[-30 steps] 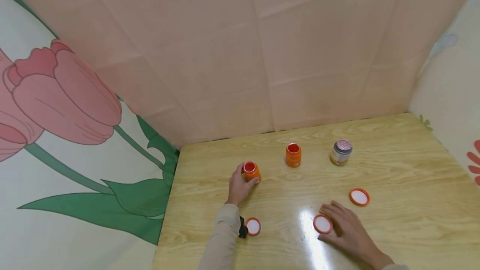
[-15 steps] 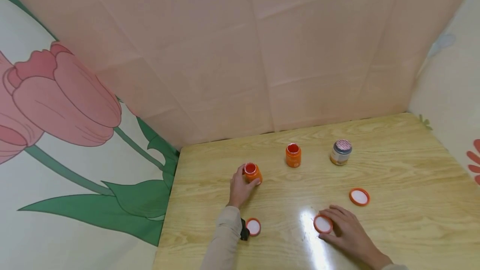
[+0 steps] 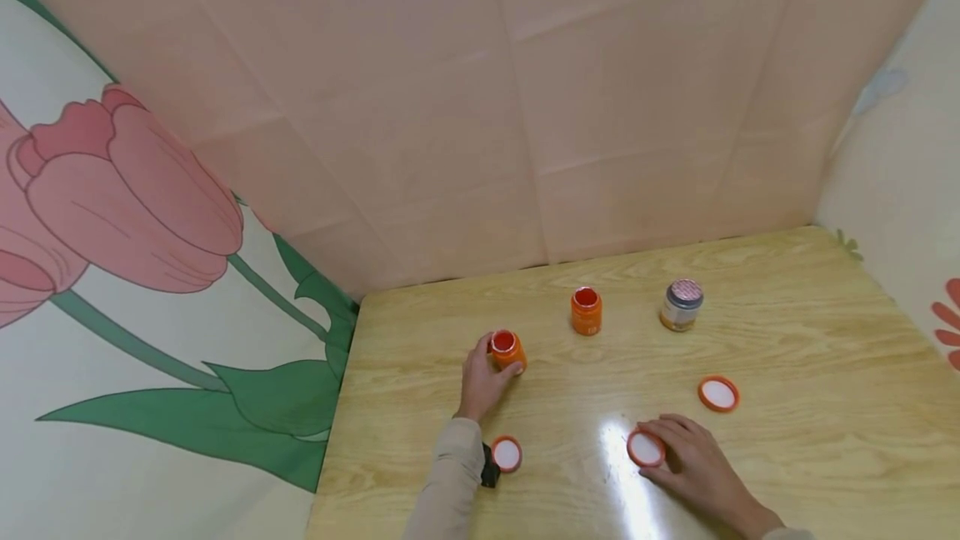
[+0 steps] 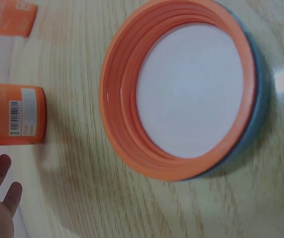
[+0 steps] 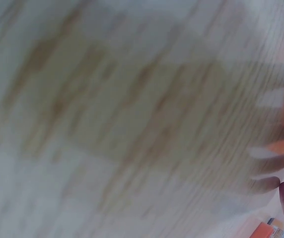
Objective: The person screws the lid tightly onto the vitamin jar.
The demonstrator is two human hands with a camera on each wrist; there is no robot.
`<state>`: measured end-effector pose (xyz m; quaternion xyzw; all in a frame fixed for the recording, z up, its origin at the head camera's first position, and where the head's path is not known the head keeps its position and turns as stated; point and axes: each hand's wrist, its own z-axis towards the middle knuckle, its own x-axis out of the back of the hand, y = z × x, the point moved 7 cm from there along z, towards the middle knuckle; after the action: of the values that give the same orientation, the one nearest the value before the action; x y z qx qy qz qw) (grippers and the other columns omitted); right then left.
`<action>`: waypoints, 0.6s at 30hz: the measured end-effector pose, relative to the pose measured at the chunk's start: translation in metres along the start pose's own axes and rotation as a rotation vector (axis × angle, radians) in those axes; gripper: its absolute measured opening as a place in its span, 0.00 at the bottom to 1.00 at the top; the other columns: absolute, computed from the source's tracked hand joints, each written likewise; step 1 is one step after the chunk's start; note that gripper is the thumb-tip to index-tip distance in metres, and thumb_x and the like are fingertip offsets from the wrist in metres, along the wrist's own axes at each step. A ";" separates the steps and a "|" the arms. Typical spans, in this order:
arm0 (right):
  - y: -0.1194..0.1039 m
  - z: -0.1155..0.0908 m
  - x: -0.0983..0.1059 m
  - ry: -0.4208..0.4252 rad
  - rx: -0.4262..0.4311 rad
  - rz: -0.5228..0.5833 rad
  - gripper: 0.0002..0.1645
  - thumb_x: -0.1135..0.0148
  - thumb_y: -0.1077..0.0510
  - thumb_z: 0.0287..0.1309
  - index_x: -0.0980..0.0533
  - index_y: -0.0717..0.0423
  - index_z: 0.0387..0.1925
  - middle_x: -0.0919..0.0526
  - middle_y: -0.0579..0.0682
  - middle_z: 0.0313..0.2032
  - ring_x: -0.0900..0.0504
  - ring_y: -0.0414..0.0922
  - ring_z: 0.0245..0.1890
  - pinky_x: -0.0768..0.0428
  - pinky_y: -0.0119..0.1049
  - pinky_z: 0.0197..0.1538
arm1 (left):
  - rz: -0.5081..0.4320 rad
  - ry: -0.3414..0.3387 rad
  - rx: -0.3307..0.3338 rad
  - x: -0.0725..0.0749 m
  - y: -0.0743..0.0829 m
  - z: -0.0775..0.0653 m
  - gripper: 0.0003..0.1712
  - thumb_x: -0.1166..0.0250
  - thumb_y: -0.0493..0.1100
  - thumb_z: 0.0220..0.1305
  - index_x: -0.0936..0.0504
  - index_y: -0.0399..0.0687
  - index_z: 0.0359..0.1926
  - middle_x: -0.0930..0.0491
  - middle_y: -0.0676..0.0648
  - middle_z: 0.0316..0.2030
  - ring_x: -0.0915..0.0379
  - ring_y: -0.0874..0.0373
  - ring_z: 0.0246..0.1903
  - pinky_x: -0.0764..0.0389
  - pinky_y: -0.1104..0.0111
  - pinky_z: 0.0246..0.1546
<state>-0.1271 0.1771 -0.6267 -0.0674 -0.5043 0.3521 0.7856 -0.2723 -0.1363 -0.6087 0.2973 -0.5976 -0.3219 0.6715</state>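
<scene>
A rounded orange jar (image 3: pixel 513 359) is being gripped by the left hand (image 3: pixel 482 383), a flat, disc-shaped lid (image 3: pixel 646 448) by the right hand (image 3: pixel 696 465).

Two orange jars (image 3: pixel 511 354), one greyish jar (image 3: pixel 681 308), three lids (image 3: pixel 646 447)

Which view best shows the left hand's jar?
The head view: it shows the jar with its open top. The left wrist view crops off that top; I can't identify the jar in the right wrist view.

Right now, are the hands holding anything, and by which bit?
The left hand grips an open orange jar by its sides; the right hand, a round lid by its edge.
</scene>
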 end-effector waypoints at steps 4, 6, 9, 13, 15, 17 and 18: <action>0.000 0.000 0.000 0.006 0.002 0.004 0.39 0.16 0.48 0.25 0.18 0.52 0.47 0.14 0.48 0.44 0.25 0.52 0.50 0.38 0.40 0.52 | 0.006 0.003 -0.009 0.000 0.003 -0.003 0.41 0.23 0.49 0.53 0.30 0.47 0.66 0.21 0.44 0.58 0.26 0.47 0.57 0.28 0.48 0.62; 0.000 0.000 0.000 0.004 -0.001 0.006 0.39 0.16 0.48 0.25 0.18 0.52 0.47 0.14 0.48 0.44 0.25 0.52 0.50 0.38 0.40 0.52 | 0.002 0.006 -0.021 0.000 0.005 -0.004 0.41 0.23 0.48 0.53 0.29 0.45 0.66 0.21 0.43 0.58 0.25 0.47 0.57 0.28 0.48 0.62; 0.001 0.000 0.000 -0.002 -0.011 0.002 0.39 0.16 0.48 0.25 0.18 0.51 0.48 0.14 0.48 0.44 0.25 0.51 0.49 0.38 0.39 0.52 | 0.000 0.004 -0.035 -0.002 0.008 -0.006 0.40 0.23 0.46 0.53 0.29 0.44 0.65 0.21 0.43 0.58 0.25 0.47 0.58 0.27 0.49 0.62; 0.001 -0.001 0.000 -0.006 -0.019 -0.001 0.39 0.16 0.48 0.26 0.18 0.52 0.49 0.14 0.47 0.44 0.25 0.49 0.48 0.38 0.38 0.53 | -0.007 -0.007 -0.032 -0.004 0.009 -0.009 0.40 0.23 0.46 0.53 0.29 0.44 0.66 0.21 0.43 0.59 0.26 0.47 0.59 0.28 0.49 0.63; 0.000 -0.001 0.001 -0.007 -0.023 -0.001 0.39 0.16 0.48 0.27 0.18 0.53 0.49 0.14 0.48 0.44 0.25 0.48 0.48 0.38 0.37 0.53 | -0.010 -0.015 -0.026 -0.006 0.010 -0.011 0.41 0.23 0.46 0.53 0.30 0.44 0.66 0.21 0.43 0.59 0.26 0.47 0.59 0.28 0.49 0.63; 0.000 -0.001 0.001 -0.006 -0.033 0.004 0.41 0.16 0.49 0.27 0.19 0.55 0.50 0.14 0.48 0.44 0.24 0.48 0.48 0.39 0.32 0.56 | -0.003 -0.018 -0.029 -0.007 0.010 -0.013 0.41 0.23 0.46 0.53 0.30 0.44 0.66 0.21 0.43 0.59 0.26 0.47 0.59 0.28 0.49 0.63; 0.000 -0.002 0.001 -0.004 -0.038 0.008 0.41 0.16 0.49 0.27 0.19 0.56 0.51 0.14 0.49 0.44 0.24 0.48 0.48 0.41 0.28 0.57 | 0.004 -0.017 -0.036 -0.008 0.011 -0.014 0.41 0.23 0.47 0.53 0.30 0.44 0.66 0.21 0.43 0.59 0.26 0.47 0.59 0.28 0.49 0.63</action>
<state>-0.1257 0.1784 -0.6269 -0.0836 -0.5121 0.3456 0.7818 -0.2584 -0.1233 -0.6065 0.2813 -0.5980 -0.3338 0.6722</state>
